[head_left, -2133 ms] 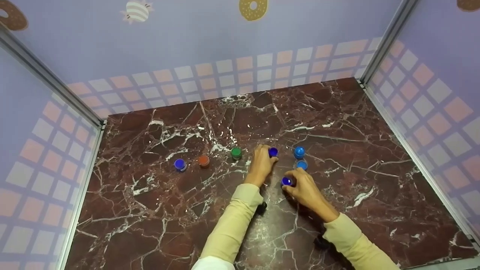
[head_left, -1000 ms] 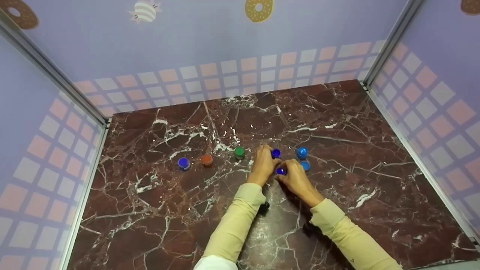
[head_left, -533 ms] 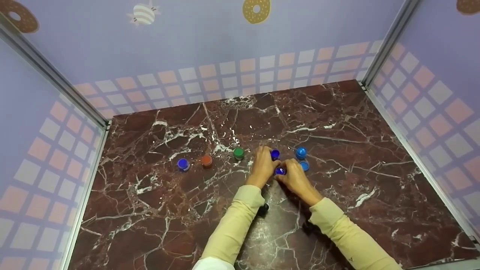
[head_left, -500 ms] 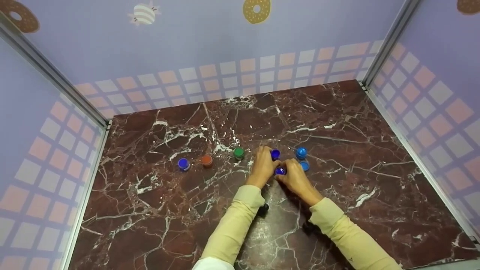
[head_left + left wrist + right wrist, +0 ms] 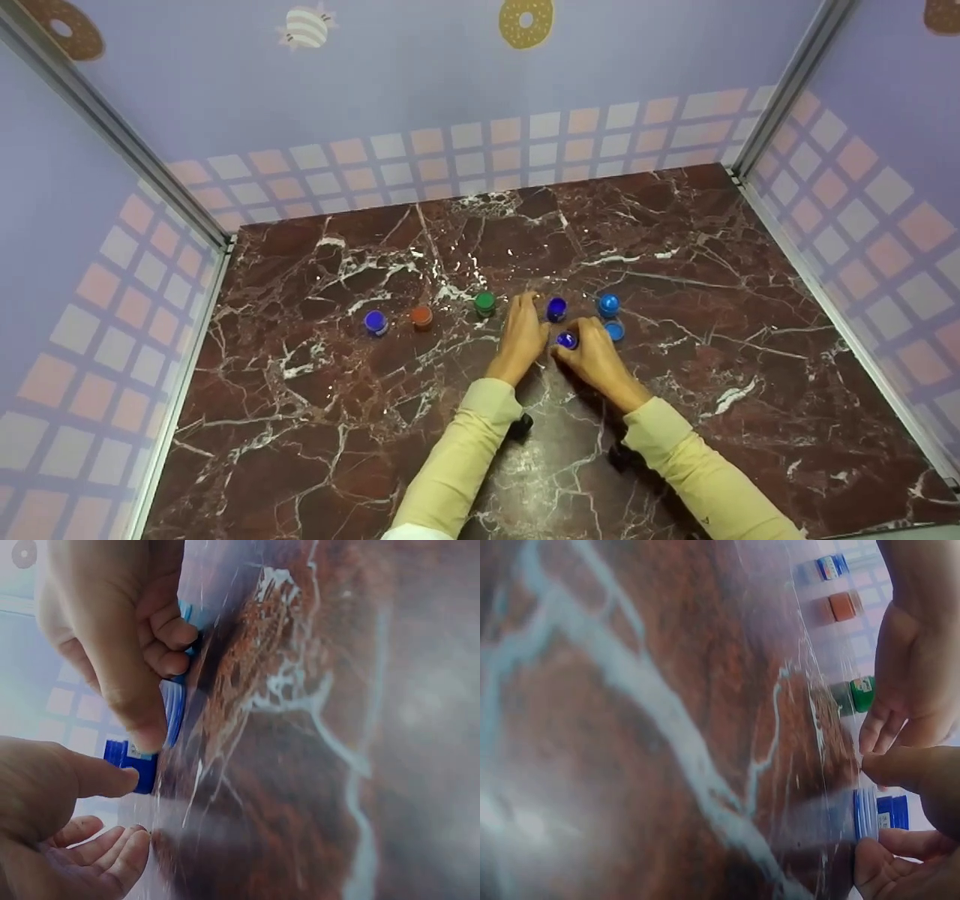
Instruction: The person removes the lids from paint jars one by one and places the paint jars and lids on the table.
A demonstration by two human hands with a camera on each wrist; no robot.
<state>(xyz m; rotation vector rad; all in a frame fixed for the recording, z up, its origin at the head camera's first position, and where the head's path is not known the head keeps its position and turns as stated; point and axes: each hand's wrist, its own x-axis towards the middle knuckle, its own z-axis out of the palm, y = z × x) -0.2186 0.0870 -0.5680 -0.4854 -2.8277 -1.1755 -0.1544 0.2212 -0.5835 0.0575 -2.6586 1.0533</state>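
Note:
A dark blue paint jar [image 5: 556, 310] stands uncapped on the marble-patterned table, its blue top showing. My left hand [image 5: 523, 334] is just left of it, fingers loosely bent and apart from it in the head view. In the left wrist view, the left thumb [image 5: 112, 776] overlaps the jar [image 5: 142, 772], so contact is unclear there. My right hand [image 5: 596, 356] pinches a dark blue lid [image 5: 566, 341] just in front of the jar, its inner side facing up. The right wrist view shows the lid's ridged rim [image 5: 865, 814] between thumb and fingers.
To the left stand a green jar [image 5: 484, 303], an orange jar [image 5: 421, 317] and a violet-blue jar [image 5: 376, 322]. Right of the hands are a light blue jar [image 5: 608, 304] and a light blue lid [image 5: 614, 330]. Patterned panels [image 5: 450, 75] enclose the table's back and sides.
My right hand has carried the lid leftward and forward, close to the dark blue jar, and then held still. My left hand, earlier gripping that jar, has let go and shifted slightly left.

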